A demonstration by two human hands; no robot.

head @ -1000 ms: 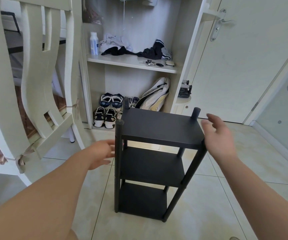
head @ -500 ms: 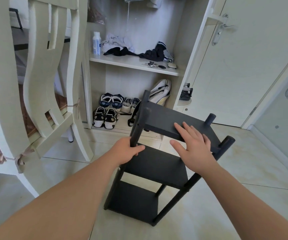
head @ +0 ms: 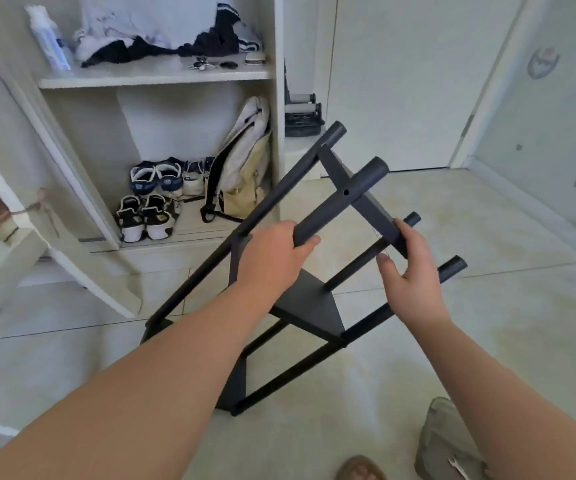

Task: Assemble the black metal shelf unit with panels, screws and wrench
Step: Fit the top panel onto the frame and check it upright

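Note:
The black metal shelf unit (head: pixel 309 308) leans steeply to the right over the tiled floor, its posts pointing up and right and its feet low at the centre. My left hand (head: pixel 272 252) grips one of the near posts (head: pixel 343 199) below the top panel. My right hand (head: pixel 409 271) holds the lower edge of the top panel (head: pixel 359 199), thumb underneath and fingers along its side. A small wrench (head: pixel 458 467) lies on a grey cloth at the bottom right.
An open white cabinet (head: pixel 155 77) at the left holds shoes (head: pixel 146 213), a backpack (head: pixel 241 164) and clothes on a shelf. A white chair leg (head: pixel 82 258) slants at the left. A closed door (head: pixel 401 81) is behind. My foot (head: pixel 359 469) shows at the bottom.
The shelf unit has tipped from upright to a steep lean to the right. My left hand went from open beside it to gripping a post; my right hand took the top panel.

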